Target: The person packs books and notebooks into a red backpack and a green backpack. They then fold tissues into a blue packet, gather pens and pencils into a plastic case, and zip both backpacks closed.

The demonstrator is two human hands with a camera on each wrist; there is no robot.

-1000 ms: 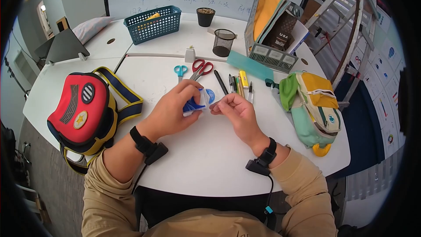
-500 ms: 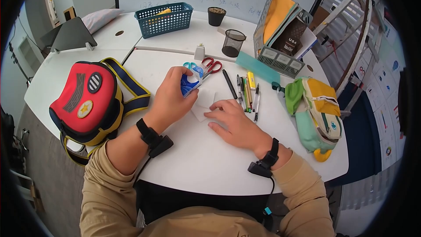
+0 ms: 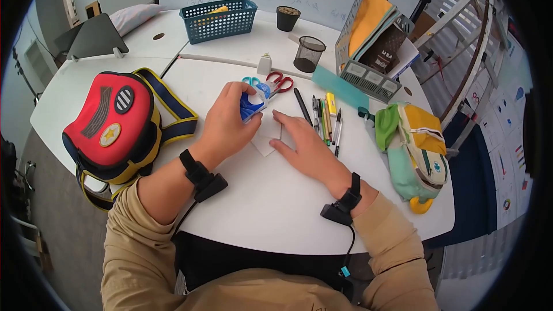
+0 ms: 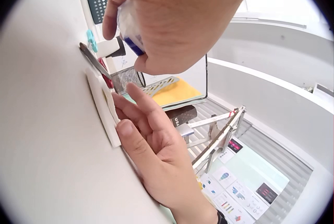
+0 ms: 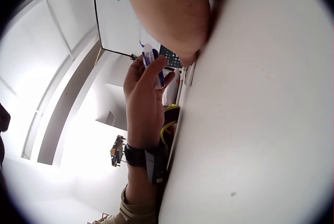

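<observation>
The left hand pinches a blue and clear tape dispenser above the table; the left wrist view shows its clear edge between the fingers. Beneath the right hand lies a small white paper, which its fingertips touch. Seen from the left wrist, the right hand has loosely bent fingers at the raised edge of the white sheets. Teal-handled scissors and red-handled scissors lie just beyond the dispenser.
A red backpack lies at the left, a green and yellow bag at the right. Pens lie beyond the right hand. Further back stand a teal basket, a plant pot, a mesh cup and a file holder.
The hands have moved apart, and the right hand has come down onto the white paper, then shifted slightly forward. The left hand still holds the dispenser, now turned and a little further forward.
</observation>
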